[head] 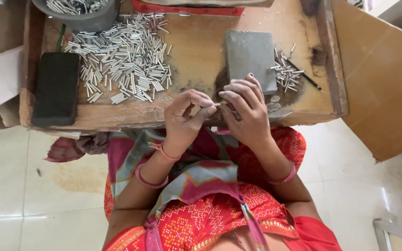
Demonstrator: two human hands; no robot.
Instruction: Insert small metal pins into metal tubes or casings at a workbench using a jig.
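Silver-coloured metal is what your fingers meet around: a single thin metal tube (217,104), held between your two hands just in front of the grey block (250,59) that sits on the wooden tray (201,51). The tube's long axis runs side to side, roughly level, one end toward each hand. Only a short part of it shows between your fingertips.

Your left hand (185,118) is curled, thumb and forefinger pinched together on the left end of the tube, the other fingers bent loosely above. Your right hand (245,111) has its fingers drawn close, the tips meeting the tube's right end; its knuckles overlap the near edge of the grey block. Both hands hover at the near rim of the tray, above your lap.

To the left of the grey block lies one large heap of tubes (124,60), too many to count, lying at all angles. Just right of the block is one small pile (284,72), perhaps a dozen or so, with one thin dark stick (305,76) lying slantwise beside it. Far left of the block, at the tray's left edge, rests one long black block (56,88). Beyond the heap, at the tray's far left corner, stands one grey bowl (82,16) with more tubes in it.
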